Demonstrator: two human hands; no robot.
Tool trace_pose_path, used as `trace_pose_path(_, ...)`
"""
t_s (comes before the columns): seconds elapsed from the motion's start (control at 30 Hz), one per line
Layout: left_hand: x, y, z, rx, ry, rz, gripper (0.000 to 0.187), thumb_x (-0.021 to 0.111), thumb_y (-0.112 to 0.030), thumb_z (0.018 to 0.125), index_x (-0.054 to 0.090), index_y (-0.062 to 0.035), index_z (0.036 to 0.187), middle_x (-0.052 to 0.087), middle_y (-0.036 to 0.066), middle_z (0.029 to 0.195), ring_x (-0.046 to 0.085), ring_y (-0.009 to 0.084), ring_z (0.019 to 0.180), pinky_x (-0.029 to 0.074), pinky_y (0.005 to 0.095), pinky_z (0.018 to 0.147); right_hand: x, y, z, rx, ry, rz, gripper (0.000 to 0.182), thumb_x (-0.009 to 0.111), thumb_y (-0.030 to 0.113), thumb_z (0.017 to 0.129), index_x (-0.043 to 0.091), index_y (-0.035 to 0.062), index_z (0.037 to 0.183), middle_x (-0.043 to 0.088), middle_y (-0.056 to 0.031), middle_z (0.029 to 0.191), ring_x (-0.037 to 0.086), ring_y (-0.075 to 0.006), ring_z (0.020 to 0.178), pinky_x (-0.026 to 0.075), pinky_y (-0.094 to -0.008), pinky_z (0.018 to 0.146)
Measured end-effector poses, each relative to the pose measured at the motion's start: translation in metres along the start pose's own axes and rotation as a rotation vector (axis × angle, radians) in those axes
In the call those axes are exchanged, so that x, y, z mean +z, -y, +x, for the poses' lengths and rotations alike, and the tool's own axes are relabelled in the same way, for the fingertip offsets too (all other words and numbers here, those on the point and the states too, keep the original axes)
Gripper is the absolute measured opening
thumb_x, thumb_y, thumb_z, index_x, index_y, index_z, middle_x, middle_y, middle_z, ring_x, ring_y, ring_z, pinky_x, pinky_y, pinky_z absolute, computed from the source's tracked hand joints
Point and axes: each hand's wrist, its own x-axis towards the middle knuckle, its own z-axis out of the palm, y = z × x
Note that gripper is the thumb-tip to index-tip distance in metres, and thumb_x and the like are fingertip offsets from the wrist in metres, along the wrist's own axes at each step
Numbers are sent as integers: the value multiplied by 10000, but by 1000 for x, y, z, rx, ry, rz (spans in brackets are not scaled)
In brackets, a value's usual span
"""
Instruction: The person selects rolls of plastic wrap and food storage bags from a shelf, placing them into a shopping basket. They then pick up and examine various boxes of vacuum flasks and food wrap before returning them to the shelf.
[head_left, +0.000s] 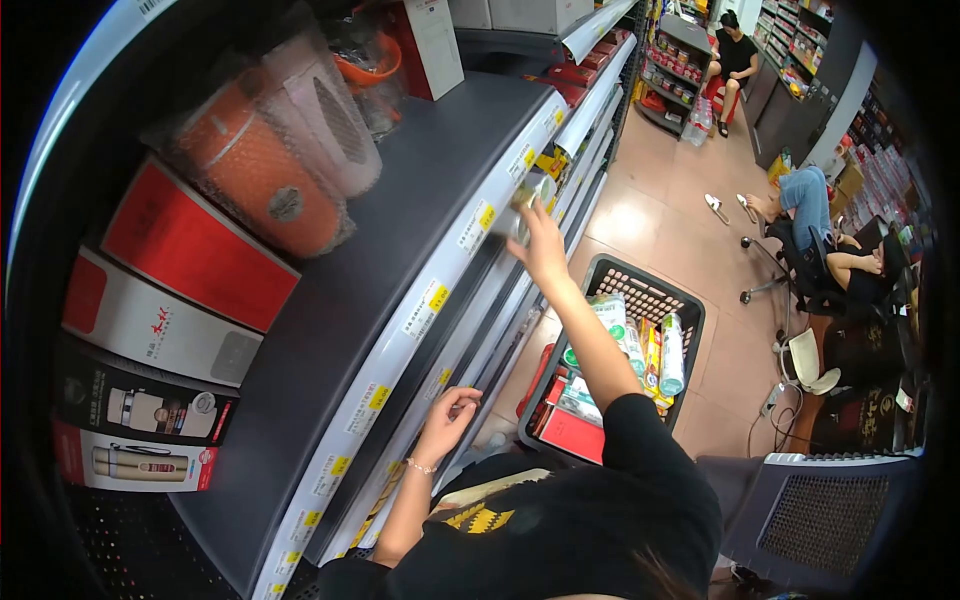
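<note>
My right hand (541,250) reaches forward to the shelf edge, its fingers closed on a small shiny container (537,190). Motion blurs the container, so its contents cannot be read. Lower down, my left hand (450,420) hovers beside the lower shelf edges with loosely bent fingers and nothing visible in it. A bracelet circles that wrist. Under my right forearm, a dark plastic shopping basket (692,300) stands on the floor. It holds several packaged goods, among them a red box (572,432) and a green-and-white cylindrical pack (671,355).
The grey shelf (400,200) carries boxed flasks (145,462) and a wrapped orange item (270,180); price tags (425,308) line its edge. To the right, a person (805,205) sits on an office chair (800,265). Another seated person (735,60) is farther back.
</note>
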Motion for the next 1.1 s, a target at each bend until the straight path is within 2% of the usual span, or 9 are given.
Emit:
trace_pose_path(0.2,8,10,11,-64,87,-120,177,499,-29,832,550,-16,1001,581,14,890,532,75,841,412,208,757,-36,37,-63,131,-15,69,523,689,104,626,502,129,1114,343,-242,1246,413,-398,1113,374,-402,917)
trace_pose_path(0.33,17,11,19,-62,135,-165,169,492,-49,847,548,-5,1000,590,22,885,546,84,836,426,217,755,-27,38,-81,179,-77,144,710,691,173,669,302,135,1262,204,-200,1297,312,-372,1184,359,-461,910)
trace_pose_path(0.37,18,13,18,-54,141,-167,164,490,-61,856,548,-6,1000,594,32,894,555,92,839,438,226,753,-22,36,-80,364,-55,397,805,677,237,710,159,134,1318,149,-190,1327,261,-345,1214,338,-517,907)
trace_pose_path(0.47,18,16,16,-72,155,-209,160,488,-73,864,550,-9,997,596,45,918,566,105,842,452,237,749,-26,42,-61,991,-99,1112,812,639,272,757,89,149,1342,199,-182,1329,309,-325,1191,327,-552,901)
trace_pose_path(0.6,15,9,9,-122,156,-251,161,484,-84,865,552,-12,991,590,58,951,567,117,847,457,241,746,-9,17,-62,876,159,1549,483,537,245,832,327,51,1221,411,-160,1222,433,-289,1115,389,-510,893)
trace_pose_path(0.63,15,7,8,-126,151,-249,162,484,-81,864,552,-15,995,589,51,957,563,114,853,453,241,748,-8,18,-63,900,90,1577,356,509,205,835,409,9,1116,453,-147,1181,460,-276,1094,412,-474,892)
trace_pose_path(0.73,12,5,3,-139,146,-254,168,486,-83,861,551,-21,1003,584,42,978,554,114,874,448,244,755,-7,22,-80,910,-109,1574,421,503,220,817,390,8,1162,486,-141,1153,488,-276,1065,412,-456,894)
trace_pose_path(0.87,12,4,2,-217,201,-459,200,489,-130,864,538,-21,1024,561,65,1041,535,136,935,457,282,779,-38,1,-124,877,-116,1631,523,450,311,785,377,21,1213,483,-145,1165,485,-281,1063,411,-447,891)
trace_pose_path(1.1,32,31,20,-356,474,-1120,690,277,-551,856,379,9,1244,370,210,1294,363,353,1186,322,522,935,-114,-38,-243,1093,-110,1722,628,443,372,701,391,39,1231,499,-139,1166,522,-288,1004,422,-429,841)
